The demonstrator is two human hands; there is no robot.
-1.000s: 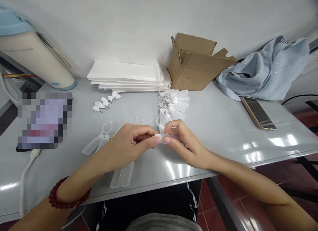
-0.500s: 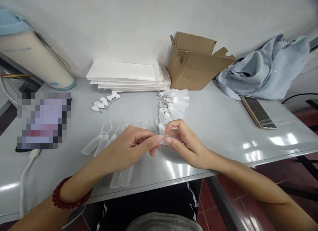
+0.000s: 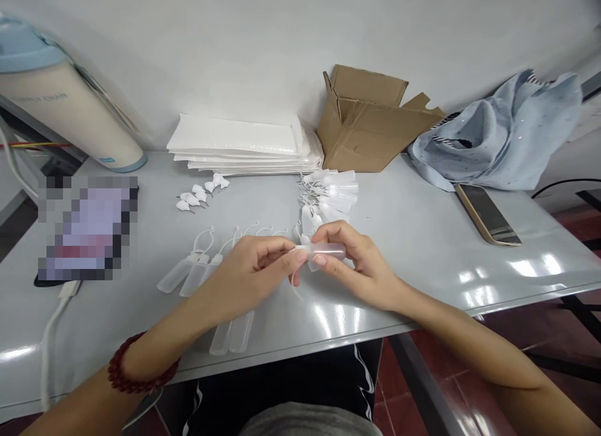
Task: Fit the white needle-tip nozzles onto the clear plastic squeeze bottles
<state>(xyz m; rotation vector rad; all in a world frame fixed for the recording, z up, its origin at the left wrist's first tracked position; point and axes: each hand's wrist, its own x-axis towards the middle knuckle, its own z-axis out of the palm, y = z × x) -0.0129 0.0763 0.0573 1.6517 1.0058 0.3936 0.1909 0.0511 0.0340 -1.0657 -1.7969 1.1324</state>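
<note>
Above the desk's front middle, my two hands hold a small translucent squeeze bottle (image 3: 331, 251) lying sideways. The fingers of my left hand (image 3: 248, 270) are pinched round its white cap end. Thumb and fingers of my right hand (image 3: 361, 261) grip the bottle's body. A thin pale strap hangs below the cap end. Partly hidden by my left arm, several similar bottles (image 3: 176, 273) with looped straps lie on the desk. Several white needle tips (image 3: 190, 198) lie farther back. Beyond my right hand is a heap of bottles fitted with white tips (image 3: 338, 192).
Against the wall stand a stack of white padded envelopes (image 3: 239, 136) and an open cardboard box (image 3: 375, 129). A blue cloth bag (image 3: 498, 136) and a phone (image 3: 488, 214) are at right. At left are a large flask (image 3: 70, 104) and a blurred-out phone (image 3: 89, 229) with a cable.
The held bottle has risen slightly, and more of its body shows between my right fingers. The strap now hangs visibly below. Both hands keep their pinch.
</note>
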